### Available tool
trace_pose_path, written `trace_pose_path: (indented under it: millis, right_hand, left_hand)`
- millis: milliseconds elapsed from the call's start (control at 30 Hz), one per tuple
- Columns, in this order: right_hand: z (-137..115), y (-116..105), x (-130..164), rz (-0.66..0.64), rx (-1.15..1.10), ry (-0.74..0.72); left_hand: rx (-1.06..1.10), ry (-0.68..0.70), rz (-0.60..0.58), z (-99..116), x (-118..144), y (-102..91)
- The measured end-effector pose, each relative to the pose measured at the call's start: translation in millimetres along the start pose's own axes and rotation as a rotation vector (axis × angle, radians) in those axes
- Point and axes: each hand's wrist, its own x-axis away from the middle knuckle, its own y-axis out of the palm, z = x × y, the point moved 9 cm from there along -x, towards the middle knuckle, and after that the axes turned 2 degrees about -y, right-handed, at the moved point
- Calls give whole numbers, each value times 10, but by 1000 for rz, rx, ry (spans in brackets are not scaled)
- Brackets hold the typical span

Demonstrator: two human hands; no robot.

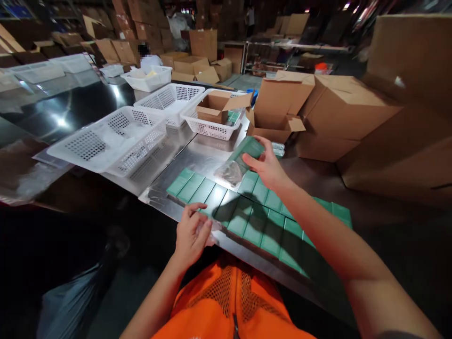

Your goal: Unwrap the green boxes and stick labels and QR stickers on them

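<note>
In the upper left of the frame, looks past white tubs (pixel 37 72) along a dark, shiny tabletop. Nearer, left of centre, faces a large white basket (pixel 143 153) with crumpled clear plastic (pixel 123 134) inside, then, just beside it toward the upper centre, a second basket (pixel 162 96). Holds the left hand (pixel 189 235) below mid-frame, at the near edge of the metal surface (pixel 197 160), with fingers loosely bent, thumb near the forefinger, and clear film (pixel 214 227) at the fingertips; cannot tell whether pinched or merely touched. Beyond, at upper centre, faces a third basket (pixel 208 129) with an open brown carton (pixel 211 114) in it. Has flat green boxes (pixel 203 190) side by side in two rows, from the centre toward the lower right. Grips a wrapped green box (pixel 249 148) in the right hand (pixel 268 165), above these at mid-frame, with thumb and fingers parted only by its width. Holds it tilted, with a loose clear sleeve (pixel 229 172) hanging past its lower left end. Farther right, faces an open box (pixel 270 134) and more brown cartons (pixel 348 117).
</note>
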Motion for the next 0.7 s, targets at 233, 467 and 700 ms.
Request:
trace_pose_path:
  millis: [233, 467, 700]
  right_hand:
    - [271, 667, 233, -317, -12, 101]
    - [489, 181, -244, -101, 459, 27]
    - [872, -119, -402, -157, 1024, 93]
  left_hand:
    - [71, -129, 211, -211, -119, -181]
    - [328, -215, 259, -277, 149, -279]
    - [545, -516, 208, -377, 340, -281]
